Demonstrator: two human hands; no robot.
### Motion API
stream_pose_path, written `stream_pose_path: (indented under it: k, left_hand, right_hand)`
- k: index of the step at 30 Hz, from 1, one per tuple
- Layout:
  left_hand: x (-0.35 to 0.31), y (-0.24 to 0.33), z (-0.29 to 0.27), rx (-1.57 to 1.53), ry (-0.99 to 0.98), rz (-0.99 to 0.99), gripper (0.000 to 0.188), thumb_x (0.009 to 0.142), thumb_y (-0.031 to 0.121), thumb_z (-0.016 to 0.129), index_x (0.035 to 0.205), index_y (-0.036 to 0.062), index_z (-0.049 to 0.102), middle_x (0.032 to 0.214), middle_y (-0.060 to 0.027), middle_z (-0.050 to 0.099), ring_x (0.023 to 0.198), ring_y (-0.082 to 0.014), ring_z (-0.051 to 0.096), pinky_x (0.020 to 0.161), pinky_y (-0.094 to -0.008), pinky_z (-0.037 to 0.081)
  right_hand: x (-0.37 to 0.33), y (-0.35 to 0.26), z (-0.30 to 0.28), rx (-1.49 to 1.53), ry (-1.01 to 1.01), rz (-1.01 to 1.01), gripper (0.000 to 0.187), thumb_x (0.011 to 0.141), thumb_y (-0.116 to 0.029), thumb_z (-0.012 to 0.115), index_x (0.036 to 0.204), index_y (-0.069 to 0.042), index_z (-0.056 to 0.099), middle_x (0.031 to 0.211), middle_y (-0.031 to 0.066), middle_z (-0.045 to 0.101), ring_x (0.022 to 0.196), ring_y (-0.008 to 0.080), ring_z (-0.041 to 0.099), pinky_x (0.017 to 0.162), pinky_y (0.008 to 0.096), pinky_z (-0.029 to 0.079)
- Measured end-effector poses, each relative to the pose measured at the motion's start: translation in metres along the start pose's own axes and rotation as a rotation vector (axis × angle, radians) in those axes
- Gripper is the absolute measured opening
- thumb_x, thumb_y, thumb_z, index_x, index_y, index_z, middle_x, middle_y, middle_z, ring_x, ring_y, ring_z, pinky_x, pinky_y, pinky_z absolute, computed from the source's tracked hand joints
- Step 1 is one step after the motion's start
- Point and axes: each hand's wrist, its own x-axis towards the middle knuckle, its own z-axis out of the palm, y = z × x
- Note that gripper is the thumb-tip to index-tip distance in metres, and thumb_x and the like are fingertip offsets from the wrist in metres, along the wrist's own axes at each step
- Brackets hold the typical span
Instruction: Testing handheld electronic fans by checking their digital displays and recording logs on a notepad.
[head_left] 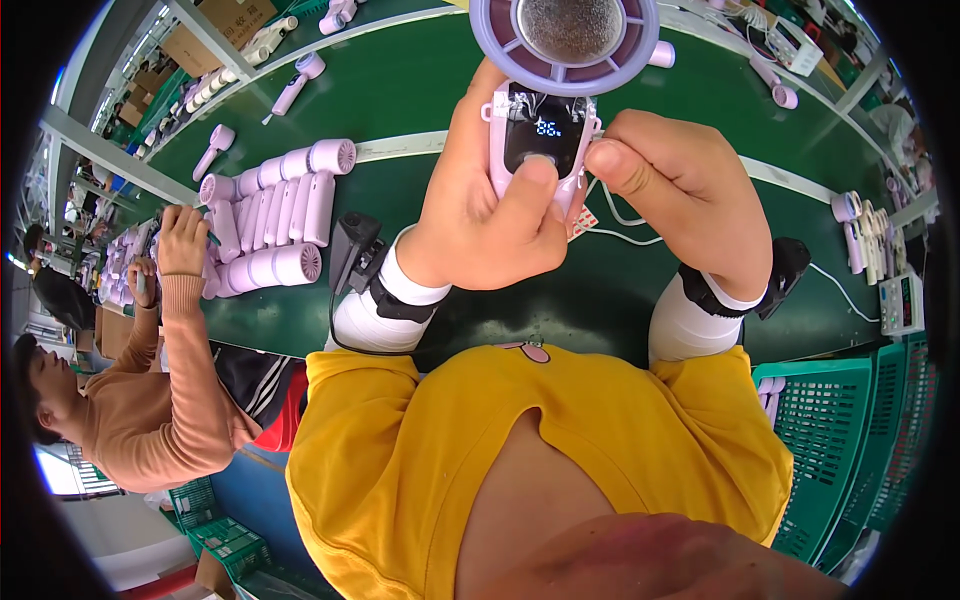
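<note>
- Left hand: clamped around lilac fan, thumb over the lit display's lower edge.
- Right hand: at the fan's right edge; grip indeterminable.
- Fan: held above green tabletop.

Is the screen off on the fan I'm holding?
No, the screen on the fan shows lit digits above the thumb of the left hand.

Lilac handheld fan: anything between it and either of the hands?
Nothing visible. The left hand grips the lilac handheld fan directly, thumb below the lit digits. The right hand is at its right side, no obstacle showing; whether it touches is unclear.
</note>
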Motion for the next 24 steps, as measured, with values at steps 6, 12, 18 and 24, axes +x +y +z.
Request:
stream_pose_path:
  k: [6,12,18,24]
  left_hand:
    - [-0.02,0.026,-0.033,-0.835,0.041,-0.066,0.057,0.078,0.021,0.054,0.122,-0.003,0.027,0.097,-0.0146,0.049,0.076,-0.0225,0.052,0.07,-0.0327,0.047]
    - [-0.045,0.076,-0.015,-0.316,0.344,0.352,0.046,0.079,0.026,0.055,0.112,0.0005,0.036,0.1,-0.015,0.048,0.081,-0.0236,0.051,0.071,-0.0322,0.046]
    - [-0.017,0.044,0.011,0.009,0.29,1.173,0.051,0.081,0.024,0.053,0.121,0.0036,0.03,0.086,-0.0133,0.049,0.068,-0.0213,0.051,0.057,-0.034,0.045]
    - [0.04,-0.038,-0.059,-0.18,0.357,-0.372,0.035,0.074,0.005,0.055,0.105,-0.003,0.041,0.09,-0.0134,0.055,0.072,-0.0184,0.056,0.061,-0.0303,0.049]
  right_hand:
    - [-0.014,-0.007,-0.018,-0.011,0.181,0.0,0.031,0.088,-0.025,0.05,0.068,-0.002,0.048,0.059,0.0017,0.042,0.054,0.0098,0.037,0.051,0.023,0.032]
    - [-0.019,-0.005,-0.028,0.131,0.425,0.026,0.03,0.089,-0.026,0.049,0.072,-0.001,0.05,0.063,-0.0031,0.042,0.06,0.0048,0.036,0.055,0.0191,0.03]
    - [-0.024,0.003,-0.025,0.135,0.594,0.015,0.03,0.089,-0.026,0.049,0.073,-0.001,0.051,0.062,-0.0032,0.042,0.058,0.0045,0.034,0.055,0.0193,0.031]
    - [-0.034,0.0,-0.043,0.06,0.839,-0.21,0.029,0.089,-0.022,0.046,0.069,0.0,0.048,0.06,-0.0006,0.041,0.053,0.0058,0.032,0.055,0.0187,0.032]
